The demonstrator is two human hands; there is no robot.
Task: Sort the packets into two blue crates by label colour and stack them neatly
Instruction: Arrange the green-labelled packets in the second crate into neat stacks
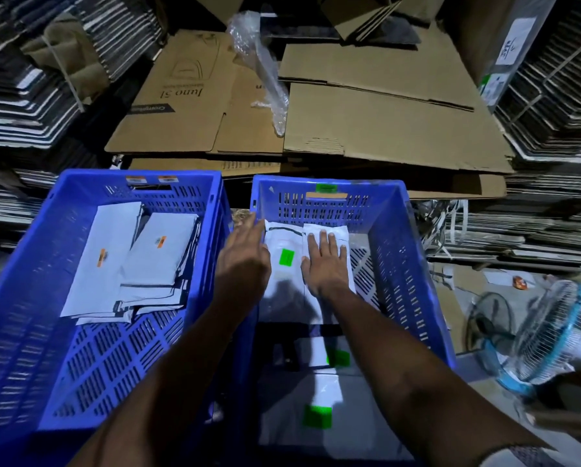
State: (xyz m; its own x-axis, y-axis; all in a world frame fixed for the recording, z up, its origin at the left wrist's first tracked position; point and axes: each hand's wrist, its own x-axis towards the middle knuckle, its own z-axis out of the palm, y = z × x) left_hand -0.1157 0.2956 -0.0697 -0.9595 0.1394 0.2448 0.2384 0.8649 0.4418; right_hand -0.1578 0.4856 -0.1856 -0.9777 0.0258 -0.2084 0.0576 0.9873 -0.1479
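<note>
Two blue crates stand side by side. The left crate holds several white packets with orange labels in overlapping stacks. The right crate holds white packets with green labels at its far end and more green-labelled packets nearer me. My right hand lies flat with straight fingers, pressing on the far packets. My left hand is over the crates' shared wall, fingers extended, touching the left edge of the same packets.
Flattened cardboard boxes lie behind the crates, with a crumpled clear plastic wrap on them. Stacks of folded cartons rise on both sides. A small white and blue fan lies on the floor at the right.
</note>
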